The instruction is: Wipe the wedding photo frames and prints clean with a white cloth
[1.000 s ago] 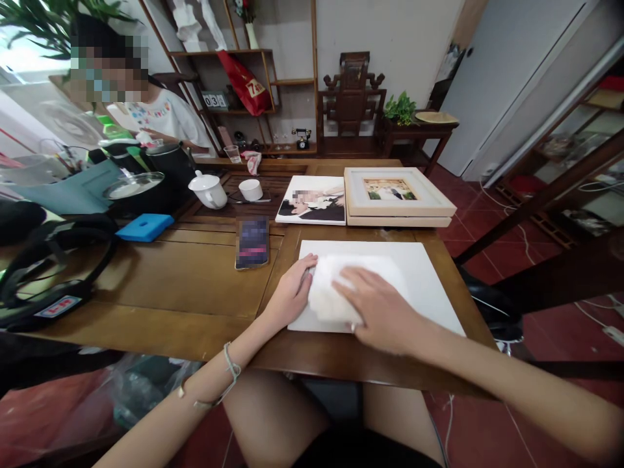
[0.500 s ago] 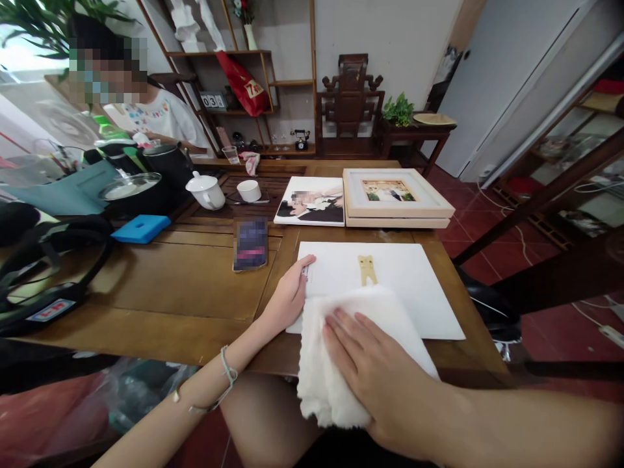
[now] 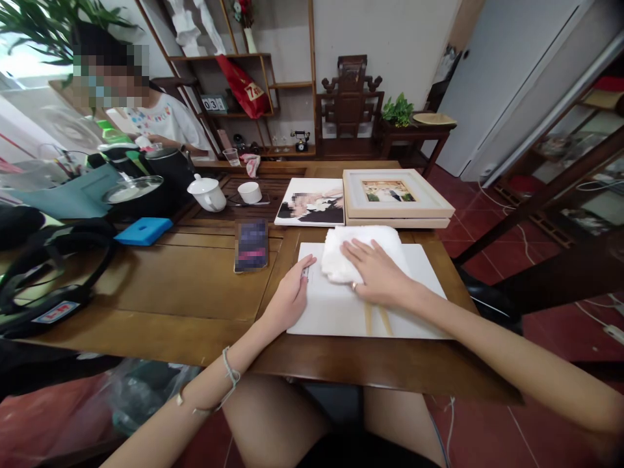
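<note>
A white board (image 3: 336,312) lies flat on the wooden table (image 3: 195,279) in front of me. My right hand (image 3: 377,273) presses flat, fingers stretched out, on a folded white cloth (image 3: 341,250) at the board's far edge. My left hand (image 3: 290,296) rests on the board's left edge, fingers lying along it. A thin yellowish strip (image 3: 377,320) shows on the board just below my right wrist.
Beyond the board lie a photo print (image 3: 312,201) and a stacked wooden frame (image 3: 394,195). A phone (image 3: 251,244), a blue box (image 3: 143,229), a teapot (image 3: 207,192) and a cup (image 3: 249,191) stand to the left. A person in white (image 3: 156,120) sits at the far left.
My right hand has pushed the cloth from the near table edge up to the board's far edge. My left hand has stayed on the board's left edge.
</note>
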The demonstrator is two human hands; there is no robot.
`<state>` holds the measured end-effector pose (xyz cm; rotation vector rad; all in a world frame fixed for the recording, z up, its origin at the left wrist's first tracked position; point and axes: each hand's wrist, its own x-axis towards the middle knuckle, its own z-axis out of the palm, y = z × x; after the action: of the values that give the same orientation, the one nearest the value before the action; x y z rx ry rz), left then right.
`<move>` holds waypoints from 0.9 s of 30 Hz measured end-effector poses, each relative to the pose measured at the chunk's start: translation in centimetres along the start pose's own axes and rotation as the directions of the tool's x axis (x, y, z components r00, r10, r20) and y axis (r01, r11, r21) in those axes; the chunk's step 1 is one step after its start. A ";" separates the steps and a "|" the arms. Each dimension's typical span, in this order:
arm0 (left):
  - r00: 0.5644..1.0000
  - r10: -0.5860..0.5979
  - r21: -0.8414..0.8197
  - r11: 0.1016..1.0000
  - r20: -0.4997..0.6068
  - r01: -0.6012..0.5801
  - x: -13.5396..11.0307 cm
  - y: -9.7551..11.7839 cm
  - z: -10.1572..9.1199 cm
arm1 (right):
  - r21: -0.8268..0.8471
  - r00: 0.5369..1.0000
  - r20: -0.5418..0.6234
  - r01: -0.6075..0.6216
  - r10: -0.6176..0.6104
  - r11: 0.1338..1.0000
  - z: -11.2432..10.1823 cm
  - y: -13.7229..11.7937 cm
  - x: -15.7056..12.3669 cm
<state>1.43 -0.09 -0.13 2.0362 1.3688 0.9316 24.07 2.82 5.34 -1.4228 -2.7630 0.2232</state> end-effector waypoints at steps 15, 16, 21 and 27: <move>0.992 0.127 0.073 0.989 0.013 -0.127 0.1 -0.5 0.0 | 0.173 0.970 -0.154 0.216 -0.190 0.961 1.2 1.0 -5.3; 0.992 0.129 0.072 0.989 0.014 -0.130 0.1 -0.5 0.0 | 0.185 0.971 -0.189 0.184 -0.149 0.965 1.3 2.1 -4.9; 0.991 0.131 0.066 0.989 0.012 -0.131 0.1 -0.4 0.0 | 0.133 0.960 -0.266 -0.059 0.093 0.989 1.6 5.2 -4.8; 0.991 0.134 0.066 0.989 -0.003 -0.133 0.0 -0.4 0.1 | 0.063 0.976 -0.209 0.081 -0.067 0.995 1.2 3.5 -8.8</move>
<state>1.29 0.06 -0.53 2.1985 1.2958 0.9635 31.87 -2.46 4.00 -1.2463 -2.6062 0.1591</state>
